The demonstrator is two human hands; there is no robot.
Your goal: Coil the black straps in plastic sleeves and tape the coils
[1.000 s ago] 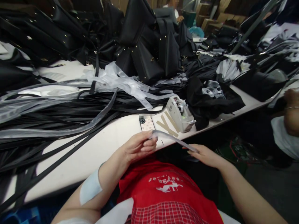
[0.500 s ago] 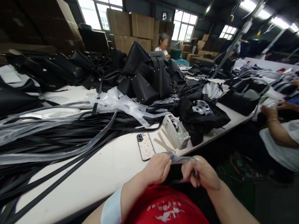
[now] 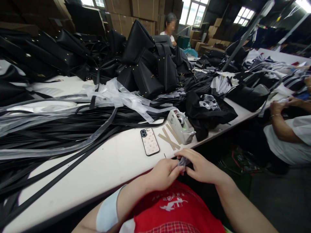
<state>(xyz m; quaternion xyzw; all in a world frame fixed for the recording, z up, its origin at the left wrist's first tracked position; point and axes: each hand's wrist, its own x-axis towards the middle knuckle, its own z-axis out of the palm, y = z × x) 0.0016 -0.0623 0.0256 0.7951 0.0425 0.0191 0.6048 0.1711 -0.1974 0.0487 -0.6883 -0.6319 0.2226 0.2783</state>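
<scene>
At the bench (image 3: pixel 116 161) edge just below the tape dispenser (image 3: pixel 181 125), a worker's left hand (image 3: pixel 163 173) and right hand (image 3: pixel 200 169), each grip clamped on a bunched clear plastic strip (image 3: pixel 182 160), appear mid-fold, work that calls for steady two-handed tension.

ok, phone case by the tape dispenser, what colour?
Phone case: pale pink with a small scattered print, dark rim. Head view.

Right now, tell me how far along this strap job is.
Done, it seems: a few film-covered strips lie among the pile. In hand: the left hand and right hand pinch a crumpled clear film piece together at the table edge, with no strap in them. Left: many bare black straps spread across the table, so most looks undone.
</scene>
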